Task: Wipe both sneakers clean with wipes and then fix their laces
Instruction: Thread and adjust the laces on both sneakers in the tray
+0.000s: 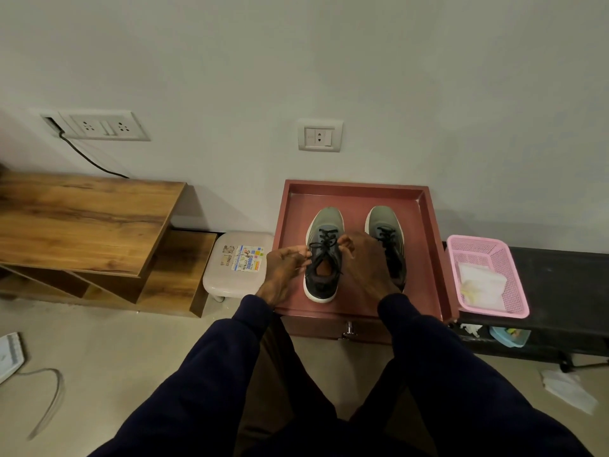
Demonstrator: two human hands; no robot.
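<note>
The right hand (pixel 369 258) hides half the right sneaker (pixel 379 219). Fingers (pixel 296 254) cover where the laces (pixel 324 239) end. The sticker (pixel 245 257) is too tiny to read.

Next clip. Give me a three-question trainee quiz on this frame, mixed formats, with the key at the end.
1. True or false: the left hand and right hand both pinch the laces of the same sneaker.
2. How many sneakers stand on the red tray? A) one B) two C) three
3. Fill in: the white wipes lie in the pink ____.
Key: 1 true; 2 B; 3 basket.
</note>
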